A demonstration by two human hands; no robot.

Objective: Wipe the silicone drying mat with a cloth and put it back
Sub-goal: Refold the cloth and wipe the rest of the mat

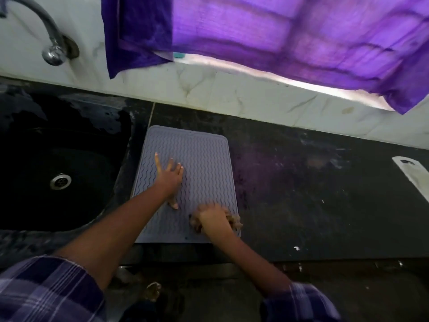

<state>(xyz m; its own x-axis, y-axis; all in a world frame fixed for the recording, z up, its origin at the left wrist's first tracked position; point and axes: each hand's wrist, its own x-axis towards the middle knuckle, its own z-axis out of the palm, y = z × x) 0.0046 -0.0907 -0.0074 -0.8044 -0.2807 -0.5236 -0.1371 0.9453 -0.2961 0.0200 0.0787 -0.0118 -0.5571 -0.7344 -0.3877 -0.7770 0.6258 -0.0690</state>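
A grey silicone drying mat (204, 156) with wavy ridges lies flat on the dark counter, just right of the sink. My left hand (170, 180) presses on the mat's left-middle with its fingers spread. My right hand (214, 219) is at the mat's near right corner, closed over a small brownish cloth (234, 220). That hand is blurred, and only the cloth's edges show around it.
A black sink (58, 159) with a metal drain sits at left, under a chrome tap (52, 43). The dark counter (313, 194) stretches right to a white flat object (413, 173). Purple cloth (278, 38) hangs over the marble backsplash.
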